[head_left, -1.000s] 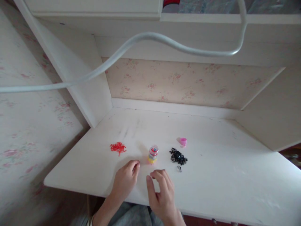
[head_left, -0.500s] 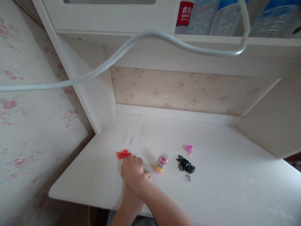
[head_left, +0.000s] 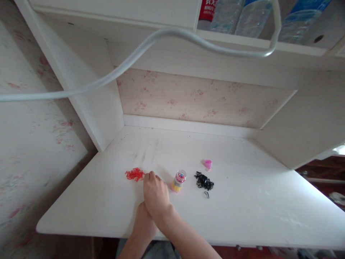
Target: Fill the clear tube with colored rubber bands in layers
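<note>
My right hand [head_left: 156, 190] crosses over my left, its fingers bent and pressed together just right of a pile of red rubber bands [head_left: 134, 174]. What it pinches, if anything, is hidden. Under it lies my left hand [head_left: 145, 213], with only its back and wrist showing; the fingers are covered. To the right of my hands stands a small clear jar [head_left: 179, 181] with yellow and other coloured contents. Beyond the jar lies a heap of black rubber bands [head_left: 204, 181], with one loose black band [head_left: 206, 194] in front of it.
A small pink cup-shaped piece [head_left: 208, 164] sits behind the black heap. All this is on a white desk [head_left: 242, 208] between side panels. A pale cable [head_left: 172, 32] runs across the view, below a shelf with plastic bottles [head_left: 253, 18].
My right hand has drawn back from the red pile and now lies beside it, uncovering more bands. The whole view has shifted slightly.
</note>
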`<state>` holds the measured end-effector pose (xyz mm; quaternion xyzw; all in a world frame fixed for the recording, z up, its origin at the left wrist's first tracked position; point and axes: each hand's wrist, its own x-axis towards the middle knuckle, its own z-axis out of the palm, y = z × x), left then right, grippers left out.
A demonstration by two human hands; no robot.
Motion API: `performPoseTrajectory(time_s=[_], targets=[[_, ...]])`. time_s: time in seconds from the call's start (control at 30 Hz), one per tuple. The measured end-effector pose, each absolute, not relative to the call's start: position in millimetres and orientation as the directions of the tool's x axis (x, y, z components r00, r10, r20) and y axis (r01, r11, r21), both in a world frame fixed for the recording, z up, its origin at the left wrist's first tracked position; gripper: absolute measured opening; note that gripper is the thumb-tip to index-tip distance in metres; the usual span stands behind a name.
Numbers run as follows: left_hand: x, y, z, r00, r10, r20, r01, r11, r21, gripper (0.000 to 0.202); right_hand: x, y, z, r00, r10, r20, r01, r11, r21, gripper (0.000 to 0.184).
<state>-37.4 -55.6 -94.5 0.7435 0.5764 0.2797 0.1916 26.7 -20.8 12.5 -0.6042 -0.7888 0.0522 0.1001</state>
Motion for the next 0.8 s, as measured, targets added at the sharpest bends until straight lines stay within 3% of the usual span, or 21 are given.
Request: performPoseTrajectory(time_s=[0.13,0.23,0.37,0.6,0.8], targets=[[-34.9,-60.0,-77.4,0.253,0.951,0.177,0.776,-0.309,0.549,0.020,54.9,-43.2,20.8,-0.262,0.939,0.222,0.921,0.312,-0.233,0.014],[-29.7,-62.3,-57.9,0.300,0.938,0.174,0.794,-0.347,0.499,0.024,78.8,-62.1,29.4,-0.192,0.910,0.368,0.858,0.337,-0.388,0.022],[-29.0,-61.3,-42.9,0.233,0.956,0.177,0.815,-0.291,0.501,0.026,114.0,-76.7,43.3,0.006,0.869,0.495,0.734,0.332,-0.593,0.024],[-62.6,-40.0,-32.4,-0.021,0.967,0.255,0.965,-0.047,0.258,0.022,153.4,-65.5,47.9,0.133,0.837,0.530,0.769,0.250,-0.589,0.023],[-82.3,-24.1,-25.2,-0.047,0.973,0.228,0.991,0.017,0.130,0.023,155.4,-56.7,39.7,0.136,0.840,0.526,0.810,0.211,-0.546,0.026]])
